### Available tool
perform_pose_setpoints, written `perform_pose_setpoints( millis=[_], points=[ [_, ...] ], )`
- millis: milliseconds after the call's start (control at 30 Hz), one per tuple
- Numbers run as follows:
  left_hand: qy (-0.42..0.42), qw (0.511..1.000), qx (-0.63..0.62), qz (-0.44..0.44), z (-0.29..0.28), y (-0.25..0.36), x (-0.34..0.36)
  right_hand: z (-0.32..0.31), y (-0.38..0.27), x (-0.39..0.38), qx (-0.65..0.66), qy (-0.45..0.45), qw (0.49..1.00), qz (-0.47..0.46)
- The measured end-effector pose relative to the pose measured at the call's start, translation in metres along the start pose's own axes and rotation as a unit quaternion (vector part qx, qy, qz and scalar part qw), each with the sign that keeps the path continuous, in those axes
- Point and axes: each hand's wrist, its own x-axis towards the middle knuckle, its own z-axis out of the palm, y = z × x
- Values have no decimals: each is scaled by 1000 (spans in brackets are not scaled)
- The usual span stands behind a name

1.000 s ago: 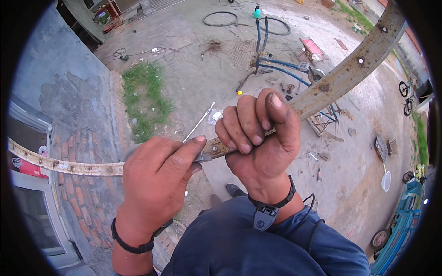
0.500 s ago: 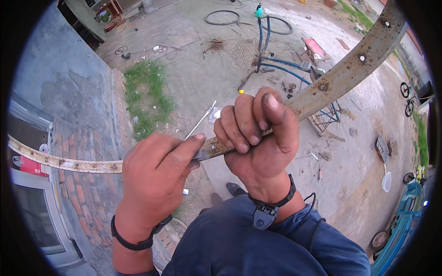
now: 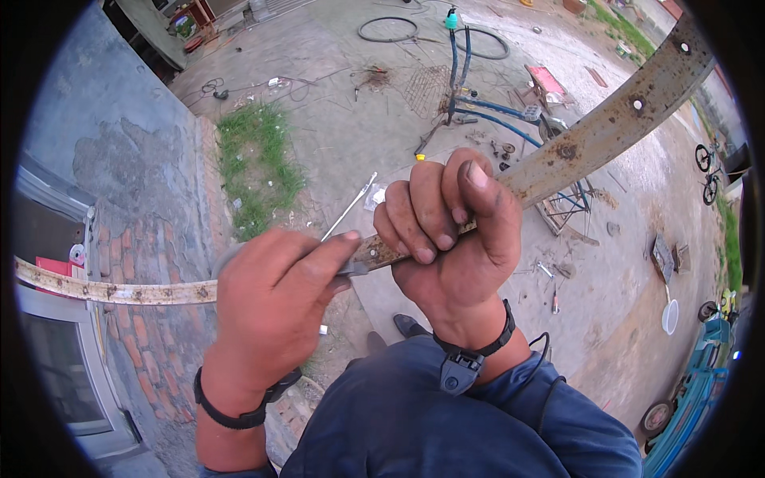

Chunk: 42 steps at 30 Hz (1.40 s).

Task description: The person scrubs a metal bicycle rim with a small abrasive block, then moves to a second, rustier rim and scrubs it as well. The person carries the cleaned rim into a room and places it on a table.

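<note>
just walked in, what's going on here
A bare-handed person is handling a curved, rusty metal rim. The right grip is curled around it; the left grip is closed at it, with a small, mostly hidden grey piece poking out. Beyond, a blue tubular frame rests on the ground.

Right hand [image 3: 470,259] curls palm-up; left hand [image 3: 275,299], seen from behind, apparently pinches.

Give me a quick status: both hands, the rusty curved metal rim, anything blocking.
Left hand: grip closed on flat grey piece. Right hand: grip wrapped around rusty curved metal rim. Hands hide part of rim; nothing else seen covering it.
</note>
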Motion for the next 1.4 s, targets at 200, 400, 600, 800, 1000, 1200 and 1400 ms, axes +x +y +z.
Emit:
perform_pose_setpoints(
  millis=[200,400,600,800,1000,1200,1400],
  points=[
    [5,1000,0,10,1,2,3,-1,1,0,6,-4,1000,4],
    [14,1000,10,17,3,3,3,2,6,-1,15,10,1000,10],
    [26,1000,1,16,3,-2,-5,4,10,-2,5,13,1000,11],
    [12,1000,15,19,-2,-7,-6,6,10,1,21,6,999,24],
    [32,999,5,23,2,-7,-4,3,16,2,47,-20,998,29],
    [16,999,34,-3,-5,-11,-20,2,13,-2,20,-5,999,27],
    [59,998,29,5,6,-2,-18,5,16,-5,25,5,999,27]
  ],
)
